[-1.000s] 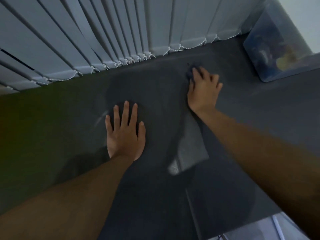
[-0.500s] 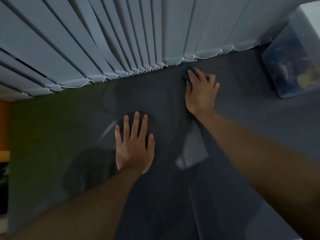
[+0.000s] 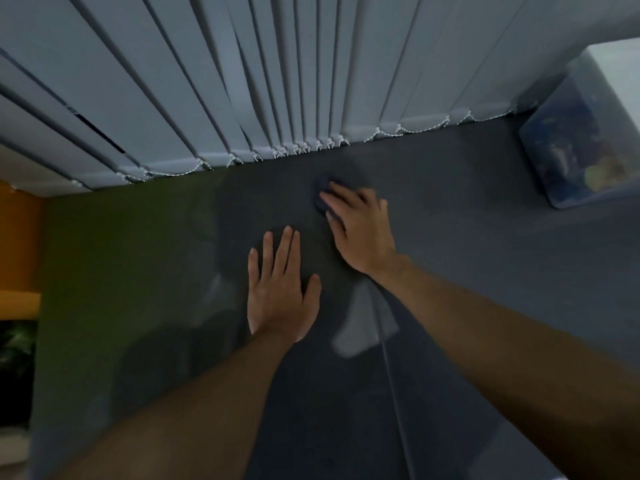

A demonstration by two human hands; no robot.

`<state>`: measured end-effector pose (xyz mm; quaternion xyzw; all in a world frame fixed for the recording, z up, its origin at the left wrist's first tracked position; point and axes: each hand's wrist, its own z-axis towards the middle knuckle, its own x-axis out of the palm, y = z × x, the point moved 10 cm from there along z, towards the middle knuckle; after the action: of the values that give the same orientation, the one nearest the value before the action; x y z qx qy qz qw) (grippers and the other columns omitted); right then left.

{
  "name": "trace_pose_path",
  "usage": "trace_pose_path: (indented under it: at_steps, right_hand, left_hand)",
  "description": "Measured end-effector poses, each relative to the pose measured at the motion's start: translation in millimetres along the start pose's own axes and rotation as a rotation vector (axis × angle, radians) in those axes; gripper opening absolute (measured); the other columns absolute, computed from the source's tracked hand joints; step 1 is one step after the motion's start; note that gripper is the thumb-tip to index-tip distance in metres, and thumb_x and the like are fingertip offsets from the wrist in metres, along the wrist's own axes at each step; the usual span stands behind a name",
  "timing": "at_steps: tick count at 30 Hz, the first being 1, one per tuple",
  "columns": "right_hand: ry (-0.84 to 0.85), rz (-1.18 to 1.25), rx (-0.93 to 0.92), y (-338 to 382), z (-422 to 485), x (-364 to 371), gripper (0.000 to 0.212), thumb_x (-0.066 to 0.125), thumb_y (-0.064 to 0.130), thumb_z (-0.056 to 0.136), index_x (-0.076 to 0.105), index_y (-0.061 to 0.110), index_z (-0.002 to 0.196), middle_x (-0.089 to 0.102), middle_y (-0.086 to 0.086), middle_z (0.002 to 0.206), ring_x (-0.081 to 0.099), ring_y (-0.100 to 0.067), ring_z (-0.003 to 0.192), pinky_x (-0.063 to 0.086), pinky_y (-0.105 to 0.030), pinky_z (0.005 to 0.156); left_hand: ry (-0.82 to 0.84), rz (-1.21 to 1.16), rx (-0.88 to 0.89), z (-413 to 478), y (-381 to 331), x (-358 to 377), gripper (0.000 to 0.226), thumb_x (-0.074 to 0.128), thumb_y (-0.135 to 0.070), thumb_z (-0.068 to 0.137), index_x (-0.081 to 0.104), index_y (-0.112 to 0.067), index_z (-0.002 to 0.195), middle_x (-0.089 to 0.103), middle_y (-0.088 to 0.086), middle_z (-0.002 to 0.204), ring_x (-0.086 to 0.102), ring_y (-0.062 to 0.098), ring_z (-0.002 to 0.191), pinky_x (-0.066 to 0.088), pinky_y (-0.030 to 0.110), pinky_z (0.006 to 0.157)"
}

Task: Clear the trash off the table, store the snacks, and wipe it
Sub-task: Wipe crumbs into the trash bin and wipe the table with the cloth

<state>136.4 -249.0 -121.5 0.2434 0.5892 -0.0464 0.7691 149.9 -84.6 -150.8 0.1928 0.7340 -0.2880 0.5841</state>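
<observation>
Dark grey table, greenish at left; dark blue cloth; pale grey-blue vertical blinds; orange wall.
</observation>
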Motion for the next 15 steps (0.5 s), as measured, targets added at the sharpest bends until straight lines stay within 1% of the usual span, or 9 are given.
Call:
trace_pose_path:
  at_steps: [1, 3, 5, 7, 8, 9, 12, 14, 15]
  right_hand:
    - [0.017, 0.001, -0.064, 7, -1, 3, 0.034, 0.049, 0.030, 0.100, 0.061, 0.027, 0.132, 0.054, 0.008, 0.143, 0.048, -0.024, 0.111, 0.033, -0.036, 0.084]
    - [0.012, -0.015, -0.033, 6, 6, 5, 0.033, 0.048, 0.030, 0.101, 0.061, 0.028, 0.131, 0.054, 0.008, 0.143, 0.047, -0.024, 0.111, 0.033, -0.037, 0.084]
    - [-0.026, -0.019, 0.176, -3, 15, 9, 0.035, 0.044, 0.032, 0.102, 0.057, 0.029, 0.134, 0.049, 0.009, 0.147, 0.045, -0.025, 0.115, 0.030, -0.037, 0.086]
    - [-0.023, 0.024, 0.360, 5, 20, 17, 0.039, 0.041, 0.033, 0.102, 0.051, 0.030, 0.139, 0.041, 0.008, 0.152, 0.040, -0.027, 0.120, 0.029, -0.039, 0.091]
    - [-0.010, 0.031, 0.343, 21, 22, 22, 0.040, 0.041, 0.034, 0.101, 0.050, 0.030, 0.140, 0.039, 0.008, 0.154, 0.039, -0.027, 0.122, 0.030, -0.040, 0.093]
    - [0.011, 0.027, 0.246, 43, 23, 28, 0.040, 0.043, 0.033, 0.100, 0.050, 0.031, 0.139, 0.039, 0.008, 0.153, 0.039, -0.028, 0.122, 0.031, -0.042, 0.093]
    - [0.116, -0.001, -0.128, 93, 17, 43, 0.040, 0.047, 0.031, 0.097, 0.056, 0.029, 0.136, 0.047, 0.007, 0.148, 0.045, -0.029, 0.119, 0.034, -0.043, 0.090]
    - [0.112, -0.065, -0.166, 85, 18, 43, 0.040, 0.048, 0.030, 0.097, 0.056, 0.029, 0.136, 0.049, 0.007, 0.147, 0.047, -0.029, 0.117, 0.032, -0.042, 0.088]
    - [0.087, -0.097, -0.105, 75, 22, 40, 0.040, 0.047, 0.029, 0.097, 0.056, 0.030, 0.136, 0.049, 0.007, 0.147, 0.047, -0.029, 0.117, 0.030, -0.041, 0.088]
  left_hand:
    - [-0.005, -0.065, 0.000, 0, 3, -2, 0.076, 0.029, -0.044, 0.091, 0.009, -0.014, 0.158, 0.004, -0.001, 0.165, -0.003, 0.018, 0.152, 0.000, 0.042, 0.124]
    - [-0.019, -0.211, 0.000, 0, 11, -8, 0.073, 0.035, -0.032, 0.089, 0.018, -0.008, 0.156, 0.012, 0.002, 0.164, 0.004, 0.015, 0.152, 0.002, 0.036, 0.124]
    - [-0.033, -0.214, 0.020, -2, 24, -12, 0.065, 0.035, -0.025, 0.092, 0.026, -0.008, 0.154, 0.018, 0.004, 0.163, 0.009, 0.017, 0.151, 0.008, 0.036, 0.124]
    - [-0.053, -0.101, 0.018, -7, 44, -14, 0.059, 0.030, -0.028, 0.097, 0.027, -0.014, 0.154, 0.020, 0.002, 0.163, 0.010, 0.020, 0.152, 0.010, 0.038, 0.124]
    - [-0.055, -0.049, 0.016, -11, 53, -14, 0.058, 0.027, -0.032, 0.099, 0.025, -0.016, 0.155, 0.019, 0.001, 0.163, 0.009, 0.021, 0.152, 0.010, 0.039, 0.124]
    - [-0.050, -0.003, 0.030, -14, 59, -13, 0.057, 0.025, -0.034, 0.101, 0.023, -0.017, 0.156, 0.017, 0.000, 0.164, 0.008, 0.022, 0.152, 0.010, 0.040, 0.124]
    - [-0.038, 0.080, 0.078, -18, 64, -8, 0.059, 0.022, -0.037, 0.102, 0.018, -0.016, 0.157, 0.015, 0.002, 0.164, 0.008, 0.024, 0.152, 0.012, 0.042, 0.123]
    - [-0.041, 0.085, 0.066, -15, 63, -7, 0.060, 0.023, -0.036, 0.102, 0.016, -0.016, 0.157, 0.014, 0.002, 0.164, 0.008, 0.024, 0.152, 0.012, 0.043, 0.123]
    - [-0.042, 0.082, 0.062, -15, 63, -7, 0.060, 0.024, -0.036, 0.101, 0.015, -0.016, 0.157, 0.013, 0.001, 0.164, 0.007, 0.023, 0.152, 0.012, 0.043, 0.123]
